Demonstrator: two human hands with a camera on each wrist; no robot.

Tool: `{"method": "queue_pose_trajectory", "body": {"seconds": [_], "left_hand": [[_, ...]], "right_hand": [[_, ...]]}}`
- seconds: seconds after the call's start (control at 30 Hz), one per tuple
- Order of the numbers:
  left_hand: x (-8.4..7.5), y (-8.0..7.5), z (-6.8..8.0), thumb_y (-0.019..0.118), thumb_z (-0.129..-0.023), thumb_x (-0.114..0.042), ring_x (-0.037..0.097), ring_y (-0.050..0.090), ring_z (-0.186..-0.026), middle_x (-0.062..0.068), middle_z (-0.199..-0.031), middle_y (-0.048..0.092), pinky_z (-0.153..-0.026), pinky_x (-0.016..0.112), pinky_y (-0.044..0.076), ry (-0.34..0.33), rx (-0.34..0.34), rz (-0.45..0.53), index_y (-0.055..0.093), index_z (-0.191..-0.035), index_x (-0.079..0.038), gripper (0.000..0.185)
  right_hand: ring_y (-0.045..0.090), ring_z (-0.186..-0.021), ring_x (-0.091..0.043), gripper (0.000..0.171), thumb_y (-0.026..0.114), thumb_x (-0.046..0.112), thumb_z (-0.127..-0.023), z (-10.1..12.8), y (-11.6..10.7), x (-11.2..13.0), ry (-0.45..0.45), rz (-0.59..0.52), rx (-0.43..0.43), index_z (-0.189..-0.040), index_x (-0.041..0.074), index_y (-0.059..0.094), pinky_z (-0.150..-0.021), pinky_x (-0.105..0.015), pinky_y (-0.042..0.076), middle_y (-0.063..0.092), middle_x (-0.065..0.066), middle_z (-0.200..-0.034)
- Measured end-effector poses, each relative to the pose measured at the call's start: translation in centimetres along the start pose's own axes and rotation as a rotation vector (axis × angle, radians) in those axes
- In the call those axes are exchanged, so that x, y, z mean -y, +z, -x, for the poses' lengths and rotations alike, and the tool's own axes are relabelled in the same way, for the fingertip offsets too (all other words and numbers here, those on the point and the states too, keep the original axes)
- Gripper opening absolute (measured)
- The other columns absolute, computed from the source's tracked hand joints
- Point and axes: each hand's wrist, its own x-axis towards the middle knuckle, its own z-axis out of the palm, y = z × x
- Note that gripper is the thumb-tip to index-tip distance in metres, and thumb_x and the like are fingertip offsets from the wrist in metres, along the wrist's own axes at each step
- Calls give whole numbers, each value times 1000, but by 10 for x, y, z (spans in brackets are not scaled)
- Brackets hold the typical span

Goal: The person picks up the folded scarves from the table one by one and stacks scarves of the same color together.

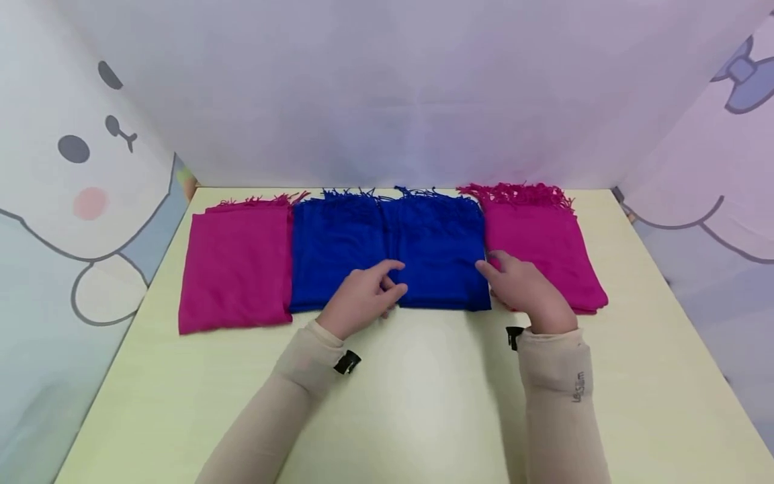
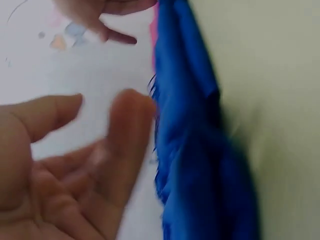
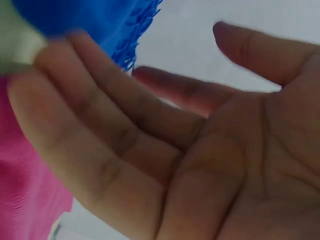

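Folded fringed scarves lie side by side in a row: a pink scarf (image 1: 236, 269) at the left, a left blue scarf (image 1: 332, 249), a right blue scarf (image 1: 438, 249), and another pink scarf (image 1: 538, 232) at the right. My left hand (image 1: 363, 296) is over the front of the blue pair, around where they meet, with relaxed fingers and nothing held. At the border between the right blue scarf and the right pink one is my right hand (image 1: 526, 289). In the right wrist view its fingers (image 3: 95, 110) are loosely extended and the palm holds nothing.
The scarves lie on a pale yellow table (image 1: 411, 417), fringes toward the back edge. A plain light backdrop (image 1: 411, 94) rises behind it, and printed cartoon panels (image 1: 91, 175) stand at both sides.
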Motion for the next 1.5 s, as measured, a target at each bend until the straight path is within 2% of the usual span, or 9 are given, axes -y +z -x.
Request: {"method": "queue_pose_trajectory", "body": {"seconds": [0.1, 0.3, 0.57, 0.73, 0.83, 1.0, 1.2, 1.4, 1.5], "left_hand": [[0, 11, -1, 58, -101, -37, 11, 65, -66, -2, -88, 70, -66, 34, 55, -83, -24, -156, 48, -147, -12, 53], [-1, 24, -1, 55, -101, -43, 22, 70, -92, 3, -89, 71, -92, 46, 53, -159, -56, -255, 42, -151, -11, 61], [-6, 37, -1, 56, -101, -34, 23, 58, -112, 12, -134, 52, -93, 44, 51, -157, 46, 378, 25, -157, -23, 65], [-2, 40, -5, 52, -102, -21, 34, 46, -130, 15, -155, 23, -92, 48, 55, -270, 57, 801, 25, -155, -27, 59], [-1, 37, -5, 50, -102, -19, 40, 53, -117, 16, -144, 32, -82, 49, 59, -328, 91, 890, 23, -154, -29, 59], [0, 42, -4, 53, -102, -19, 39, 59, -107, 20, -126, 42, -80, 48, 59, -320, 98, 843, 21, -154, -28, 61], [2, 46, -3, 54, -103, -29, 40, 69, -96, 24, -122, 52, -76, 45, 61, -306, 92, 785, 18, -153, -29, 62], [4, 50, -6, 49, -105, -39, 51, 54, -123, 37, -143, 41, -94, 57, 51, -311, 278, 1209, 5, -155, -40, 67], [3, 54, -8, 50, -106, -31, 54, 39, -135, 36, -152, 22, -105, 59, 42, -321, 221, 1472, 8, -154, -44, 65]], "right_hand": [[60, -74, -29, 64, 36, 44, -107, -6, 1, -2, 20, -37, 55, -152, -1, 27, -93, -54, 45, 58, -17, -85], [64, -108, -38, 62, 32, 35, -109, -20, 12, -5, 35, -26, 38, -156, -3, 20, -109, -60, 36, 31, -30, -155], [49, -116, -38, 53, 37, 30, -108, -33, 16, -20, 4, -285, -28, -153, 4, 26, -77, -40, 52, 35, -23, -151], [50, -62, -21, 53, 47, 27, -106, -34, 14, -28, -6, -396, 7, -153, 10, 31, -60, -35, 46, 49, -19, -122], [42, -49, -15, 42, 49, 20, -105, -33, 11, -30, -13, -467, 9, -145, 10, 43, -57, -33, 45, 47, -13, -96], [68, -81, -23, 30, 47, 13, -106, -29, 6, -34, -24, -721, 12, -135, 4, 50, -83, -35, 57, 48, -14, -106], [66, -101, -20, 31, 45, 11, -106, -29, 1, -35, -119, -970, 20, -135, -1, 45, -98, -45, 52, 49, -15, -120], [68, -96, -19, 31, 49, 12, -105, -28, 0, -31, -212, -1059, 12, -134, -1, 46, -91, -40, 56, 55, -13, -116], [69, -92, -19, 28, 50, 12, -105, -26, -1, -32, -258, -1080, 19, -131, 1, 49, -87, -38, 58, 56, -11, -111]]}}
